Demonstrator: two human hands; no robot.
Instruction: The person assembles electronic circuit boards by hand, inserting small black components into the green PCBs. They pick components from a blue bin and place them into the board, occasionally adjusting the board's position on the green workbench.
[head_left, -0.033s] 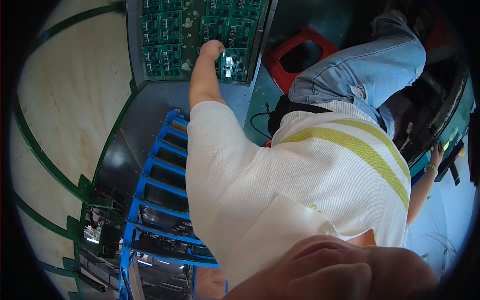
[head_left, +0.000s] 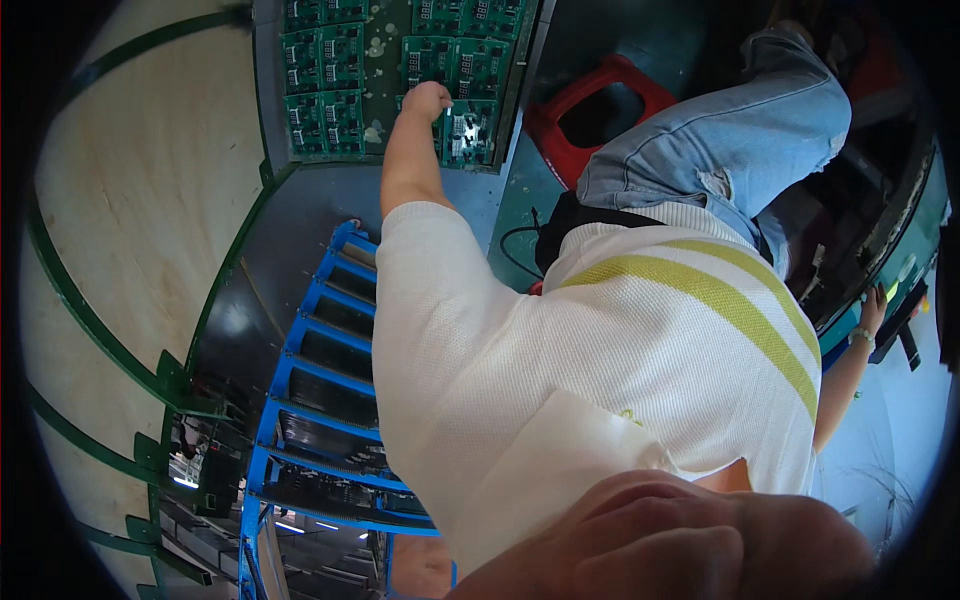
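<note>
My left hand (head_left: 428, 99) is over the lower right of a dark tray (head_left: 380, 112) of green circuit boards. Its fingers are pinched together at the edge of a circuit board (head_left: 467, 132) that carries a bright glare. What sits between the fingertips is too small to make out. Just above the hand lie more boards (head_left: 481, 66) with small digit displays. Far to the right, my right hand (head_left: 872, 312) rests against a green edge, fingers stretched out beside a small yellow piece (head_left: 891, 293). A beaded bracelet is on that wrist.
A red plastic stool (head_left: 552, 115) stands right of the tray, near my jeans. Below the tray is a blue slatted rack (head_left: 290, 350). Pale wooden panels (head_left: 150, 170) in green frames fill the left side. A black cable (head_left: 512, 240) curves near my waist.
The left hand and the boards by it have shifted very slightly right and down. The glare on the board looks different. The right hand stays put.
</note>
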